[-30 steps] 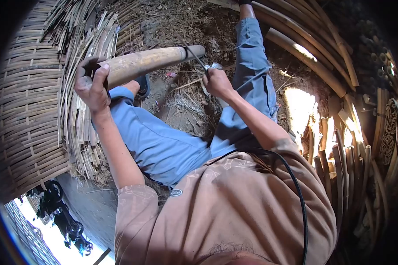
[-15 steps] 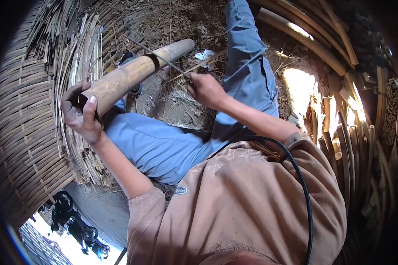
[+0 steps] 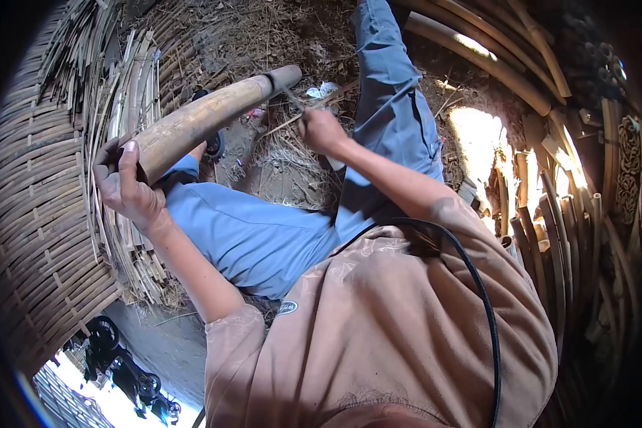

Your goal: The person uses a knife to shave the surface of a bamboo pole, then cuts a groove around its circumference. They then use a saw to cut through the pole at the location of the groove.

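Observation:
A thick, pale brown bamboo section (image 3: 200,118) lies slantwise in front of me, its far end pointing up and right. My left hand (image 3: 130,182) is closed around the near end, thumb on top and fingers at the cut rim. My right hand (image 3: 322,130) is a closed fist around the handle of a long, thin-bladed knife (image 3: 291,98). The handle is hidden in the fist, and the blade, partly blurred, reaches the bamboo near its far end. A dark band, perhaps the blade's shadow, crosses the bamboo there.
My blue-trousered legs (image 3: 250,225) are spread on the ground. Split bamboo strips (image 3: 128,93) and a woven bamboo panel (image 3: 39,192) lie left. Bamboo poles (image 3: 471,53) lie upper right, with more pieces (image 3: 560,228) standing right. White scrap (image 3: 323,90) lies beyond the bamboo. Motorcycles (image 3: 128,371) stand lower left.
My right hand has brought the knife from the middle of the bamboo toward its far end. The bamboo and my left hand have shifted slightly left.

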Tool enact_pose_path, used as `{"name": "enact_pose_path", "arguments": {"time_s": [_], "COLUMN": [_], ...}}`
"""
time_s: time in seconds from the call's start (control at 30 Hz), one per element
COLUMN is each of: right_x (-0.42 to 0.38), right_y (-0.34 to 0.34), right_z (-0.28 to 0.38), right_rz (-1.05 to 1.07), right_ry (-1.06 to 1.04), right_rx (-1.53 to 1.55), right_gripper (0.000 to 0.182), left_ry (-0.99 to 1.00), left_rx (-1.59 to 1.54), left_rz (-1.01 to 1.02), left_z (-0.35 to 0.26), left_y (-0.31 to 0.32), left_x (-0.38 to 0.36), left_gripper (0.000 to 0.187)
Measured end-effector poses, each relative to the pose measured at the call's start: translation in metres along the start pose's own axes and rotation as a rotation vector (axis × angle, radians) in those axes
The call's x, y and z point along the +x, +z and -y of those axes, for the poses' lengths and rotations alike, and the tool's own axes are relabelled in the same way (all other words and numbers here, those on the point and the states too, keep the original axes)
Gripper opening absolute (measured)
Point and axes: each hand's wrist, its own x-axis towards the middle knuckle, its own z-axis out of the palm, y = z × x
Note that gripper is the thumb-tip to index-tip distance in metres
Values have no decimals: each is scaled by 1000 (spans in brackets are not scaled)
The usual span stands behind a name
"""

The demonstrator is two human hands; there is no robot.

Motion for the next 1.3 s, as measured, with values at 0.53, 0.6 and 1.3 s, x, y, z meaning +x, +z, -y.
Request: {"name": "enact_pose_path", "arguments": {"time_s": [0.53, 0.6, 1.3], "right_x": [-27, -37, -49], "right_y": [-37, -19, -37], "right_z": [26, 20, 52], "right_rz": [60, -12, 196], "right_ry": [-145, -228, -24], "right_rx": [122, 82, 170], "right_gripper": [17, 19, 35], "left_ry": [-43, -7, 29], "left_rx": [87, 48, 399], "left_rz": [-103, -89, 245], "left_z": [-10, -1, -26], "left_y": [10, 6, -4], "left_x": [-2, 0, -109], "left_gripper": [26, 25, 52]}}
